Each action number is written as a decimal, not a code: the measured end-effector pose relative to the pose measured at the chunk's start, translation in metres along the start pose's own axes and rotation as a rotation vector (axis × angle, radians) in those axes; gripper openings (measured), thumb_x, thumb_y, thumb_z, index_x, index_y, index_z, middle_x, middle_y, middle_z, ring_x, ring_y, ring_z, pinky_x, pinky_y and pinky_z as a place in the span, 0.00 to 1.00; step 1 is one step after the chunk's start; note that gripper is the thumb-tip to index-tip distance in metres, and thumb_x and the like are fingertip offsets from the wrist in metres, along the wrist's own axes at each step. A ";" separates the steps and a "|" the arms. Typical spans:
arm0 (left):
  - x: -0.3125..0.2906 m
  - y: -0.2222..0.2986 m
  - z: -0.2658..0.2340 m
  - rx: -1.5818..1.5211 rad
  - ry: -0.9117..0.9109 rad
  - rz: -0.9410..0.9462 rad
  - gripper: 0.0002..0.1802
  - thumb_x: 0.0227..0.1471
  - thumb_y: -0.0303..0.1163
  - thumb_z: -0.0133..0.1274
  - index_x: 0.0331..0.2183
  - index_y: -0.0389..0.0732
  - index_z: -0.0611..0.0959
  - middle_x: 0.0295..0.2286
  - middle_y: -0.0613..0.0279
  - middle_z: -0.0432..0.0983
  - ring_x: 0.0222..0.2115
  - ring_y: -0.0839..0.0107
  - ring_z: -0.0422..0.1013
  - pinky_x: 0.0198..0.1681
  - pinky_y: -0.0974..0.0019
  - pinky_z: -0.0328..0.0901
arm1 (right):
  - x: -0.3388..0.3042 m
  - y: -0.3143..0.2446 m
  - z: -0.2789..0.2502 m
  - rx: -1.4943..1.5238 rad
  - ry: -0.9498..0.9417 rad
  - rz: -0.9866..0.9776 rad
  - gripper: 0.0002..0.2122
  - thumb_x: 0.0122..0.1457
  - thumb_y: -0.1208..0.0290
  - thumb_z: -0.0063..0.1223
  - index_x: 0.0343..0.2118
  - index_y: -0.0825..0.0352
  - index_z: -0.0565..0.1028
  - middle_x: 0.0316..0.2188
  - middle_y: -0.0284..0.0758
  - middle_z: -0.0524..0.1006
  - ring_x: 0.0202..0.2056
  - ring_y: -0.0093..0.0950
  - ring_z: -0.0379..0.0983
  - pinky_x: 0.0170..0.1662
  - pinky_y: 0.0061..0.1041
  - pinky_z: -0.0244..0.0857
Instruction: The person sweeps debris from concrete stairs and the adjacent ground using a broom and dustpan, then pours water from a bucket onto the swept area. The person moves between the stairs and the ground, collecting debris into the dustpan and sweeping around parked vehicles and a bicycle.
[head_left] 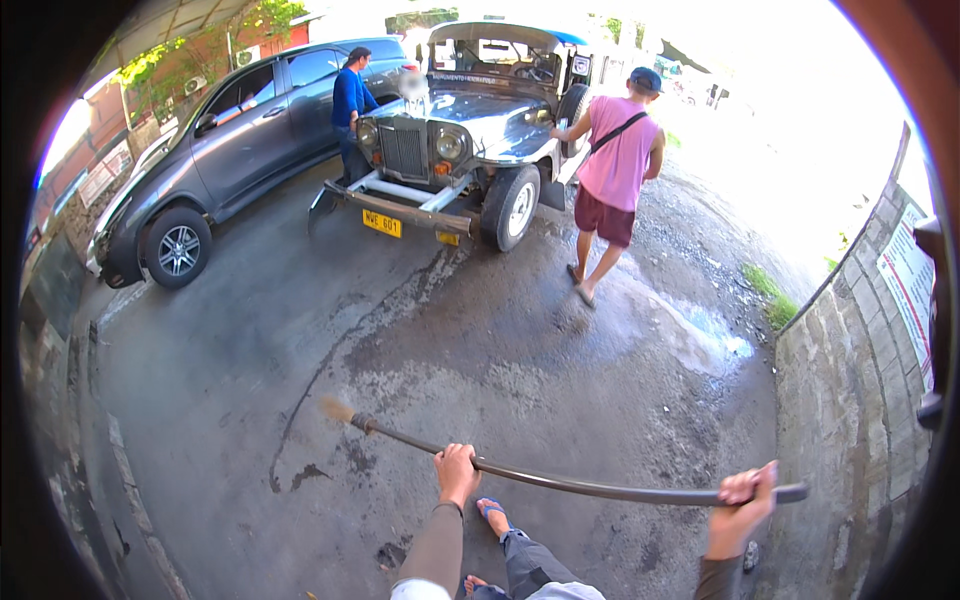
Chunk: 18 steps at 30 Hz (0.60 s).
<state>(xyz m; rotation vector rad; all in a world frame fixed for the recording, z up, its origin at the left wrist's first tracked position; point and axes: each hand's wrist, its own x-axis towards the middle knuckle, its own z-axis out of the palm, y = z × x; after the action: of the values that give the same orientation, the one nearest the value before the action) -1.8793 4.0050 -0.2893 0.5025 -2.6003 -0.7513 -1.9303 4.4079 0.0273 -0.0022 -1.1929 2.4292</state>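
Note:
A long dark wand (590,487) runs across the lower picture, slightly bent, with a brownish nozzle tip (338,410) at its left end blurred by spray. My left hand (456,472) grips the wand near its middle. My right hand (743,492) grips it close to the right end. The tip points over wet concrete ground (420,330). My feet in blue sandals (492,512) show below the wand.
A silver jeep-style vehicle (470,130) stands ahead; a person in a pink top (618,170) walks beside it, another in blue (348,105) stands at its other side. A grey car (230,150) is parked left. A concrete block wall (850,390) runs along the right.

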 end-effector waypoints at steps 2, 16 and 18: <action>-0.045 -0.007 0.017 0.036 -0.084 -0.105 0.10 0.50 0.38 0.59 0.25 0.46 0.76 0.30 0.60 0.75 0.40 0.57 0.70 0.42 0.47 0.61 | -0.037 0.010 -0.017 -0.062 0.165 0.122 0.19 0.70 0.57 0.47 0.22 0.58 0.63 0.10 0.26 0.57 0.11 0.20 0.54 0.16 0.24 0.55; -0.366 0.196 -0.055 -0.226 -0.425 -0.776 0.12 0.49 0.40 0.59 0.31 0.42 0.88 0.29 0.46 0.82 0.34 0.42 0.78 0.39 0.44 0.71 | 0.069 0.049 0.030 -0.301 -0.529 0.655 0.12 0.67 0.68 0.50 0.26 0.58 0.66 0.10 0.25 0.60 0.09 0.21 0.55 0.15 0.26 0.55; -0.346 0.213 -0.057 -0.249 -0.356 -0.837 0.11 0.51 0.39 0.58 0.32 0.43 0.88 0.32 0.45 0.82 0.39 0.42 0.77 0.43 0.45 0.70 | 0.126 0.040 0.008 -0.268 -0.518 0.641 0.12 0.66 0.62 0.53 0.27 0.58 0.67 0.11 0.23 0.57 0.11 0.18 0.52 0.15 0.23 0.50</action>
<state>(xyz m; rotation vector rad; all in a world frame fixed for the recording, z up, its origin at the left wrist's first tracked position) -1.6046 4.3002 -0.2152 1.5301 -2.4871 -1.5114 -2.0610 4.4284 0.0254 0.2064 -1.9951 2.8833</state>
